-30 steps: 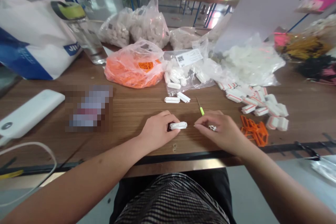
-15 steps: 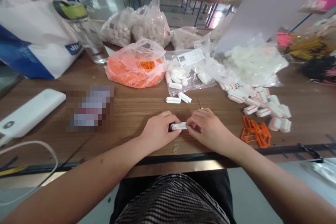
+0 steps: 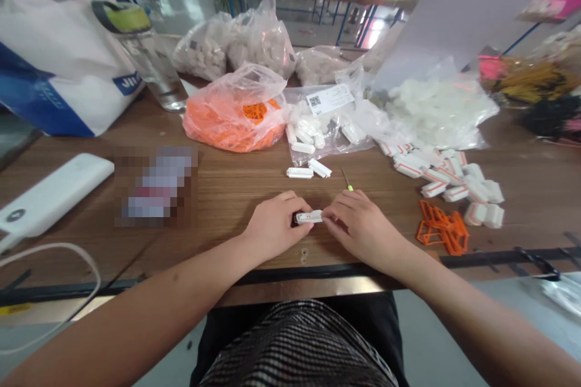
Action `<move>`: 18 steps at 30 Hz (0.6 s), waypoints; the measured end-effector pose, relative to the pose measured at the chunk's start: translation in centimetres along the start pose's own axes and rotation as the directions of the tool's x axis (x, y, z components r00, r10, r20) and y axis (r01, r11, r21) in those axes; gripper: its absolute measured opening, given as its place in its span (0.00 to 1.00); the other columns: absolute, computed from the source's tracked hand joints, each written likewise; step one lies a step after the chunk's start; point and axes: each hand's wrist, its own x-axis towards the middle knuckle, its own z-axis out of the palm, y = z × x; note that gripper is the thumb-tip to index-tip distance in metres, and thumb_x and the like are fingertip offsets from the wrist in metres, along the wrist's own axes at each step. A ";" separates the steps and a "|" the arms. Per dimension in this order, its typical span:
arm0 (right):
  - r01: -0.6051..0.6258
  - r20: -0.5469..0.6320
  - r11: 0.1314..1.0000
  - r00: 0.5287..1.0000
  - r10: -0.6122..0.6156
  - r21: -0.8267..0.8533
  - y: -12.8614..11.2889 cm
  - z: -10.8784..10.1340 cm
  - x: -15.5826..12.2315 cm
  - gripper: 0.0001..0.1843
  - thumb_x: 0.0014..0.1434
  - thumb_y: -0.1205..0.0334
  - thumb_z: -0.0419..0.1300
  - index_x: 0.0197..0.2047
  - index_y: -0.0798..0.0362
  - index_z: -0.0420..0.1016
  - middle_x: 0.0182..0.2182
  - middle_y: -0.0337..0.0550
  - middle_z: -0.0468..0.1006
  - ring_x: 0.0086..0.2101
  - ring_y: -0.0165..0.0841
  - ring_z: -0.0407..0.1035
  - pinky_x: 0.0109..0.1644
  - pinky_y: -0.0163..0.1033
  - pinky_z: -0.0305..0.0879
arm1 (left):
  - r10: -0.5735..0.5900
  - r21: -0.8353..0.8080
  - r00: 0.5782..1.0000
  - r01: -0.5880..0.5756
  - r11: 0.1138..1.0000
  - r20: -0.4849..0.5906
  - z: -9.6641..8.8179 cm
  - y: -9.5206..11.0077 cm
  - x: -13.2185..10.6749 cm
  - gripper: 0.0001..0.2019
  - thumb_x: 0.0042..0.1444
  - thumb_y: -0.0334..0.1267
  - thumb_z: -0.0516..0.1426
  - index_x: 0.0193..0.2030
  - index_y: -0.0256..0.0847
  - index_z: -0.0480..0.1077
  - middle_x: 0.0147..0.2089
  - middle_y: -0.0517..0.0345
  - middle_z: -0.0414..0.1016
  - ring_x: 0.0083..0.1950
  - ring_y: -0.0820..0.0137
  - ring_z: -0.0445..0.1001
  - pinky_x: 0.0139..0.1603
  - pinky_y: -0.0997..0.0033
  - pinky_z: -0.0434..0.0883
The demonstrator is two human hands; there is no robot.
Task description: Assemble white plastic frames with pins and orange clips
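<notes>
My left hand (image 3: 272,227) and my right hand (image 3: 361,227) meet near the table's front edge, both pinched on one small white plastic connector (image 3: 308,216). The left fingers hold its left end, the right fingertips press on its right end. A thin tool with a green tip (image 3: 347,181) pokes out just behind my right hand. Two more loose white connectors (image 3: 308,170) lie a little farther back. To the right sit a heap of orange plastic clips (image 3: 442,231) and a pile of white pieces with red edges (image 3: 447,178).
An orange-filled plastic bag (image 3: 233,115), clear bags of white parts (image 3: 318,124), a glass bottle (image 3: 152,66), a blue-and-white bag (image 3: 54,54) and a white power bank (image 3: 49,193) with cable stand on the wooden table (image 3: 227,187). A blurred patch lies left of centre.
My right hand slid left from the table and closed its fingertips on the right end of the white connector. My left hand kept its grip in place.
</notes>
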 end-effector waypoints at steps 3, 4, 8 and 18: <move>0.032 0.024 0.998 0.999 -0.031 -0.055 -0.1 -0.2 0.2 0.15 0.65 0.69 0.51 0.29 0.55 0.75 0.27 0.44 0.73 0.31 0.34 0.64 0.40 0.41 0.58 | 0.003 -0.007 1.000 -0.003 1.000 0.000 0.1 -0.1 0.0 0.06 0.52 0.35 0.62 0.38 0.43 0.75 0.34 0.63 0.71 0.30 0.73 0.68 0.36 0.70 0.68; 0.047 0.028 0.995 0.999 -0.044 -0.087 -0.2 -0.2 0.2 0.15 0.65 0.69 0.51 0.29 0.55 0.75 0.27 0.44 0.73 0.32 0.35 0.64 0.40 0.41 0.58 | 0.004 -0.007 1.000 -0.004 1.000 0.001 0.1 -0.2 0.0 0.06 0.52 0.35 0.62 0.38 0.44 0.75 0.34 0.63 0.71 0.30 0.73 0.68 0.36 0.70 0.68; 0.068 0.016 0.986 0.998 -0.066 -0.154 -0.5 0.0 0.1 0.16 0.64 0.70 0.51 0.27 0.56 0.75 0.26 0.47 0.73 0.32 0.37 0.64 0.39 0.43 0.61 | 0.012 -0.004 1.000 -0.012 1.000 0.003 0.1 -0.2 0.0 0.06 0.52 0.35 0.61 0.39 0.43 0.75 0.35 0.62 0.71 0.30 0.73 0.68 0.36 0.70 0.68; 0.055 0.000 0.995 0.998 -0.055 -0.079 0.0 0.2 0.2 0.13 0.63 0.70 0.52 0.28 0.55 0.72 0.25 0.44 0.71 0.30 0.34 0.63 0.37 0.40 0.61 | 0.015 0.006 1.000 -0.015 1.000 0.005 0.0 0.0 0.0 0.06 0.52 0.35 0.62 0.38 0.43 0.75 0.34 0.63 0.71 0.31 0.72 0.69 0.37 0.70 0.68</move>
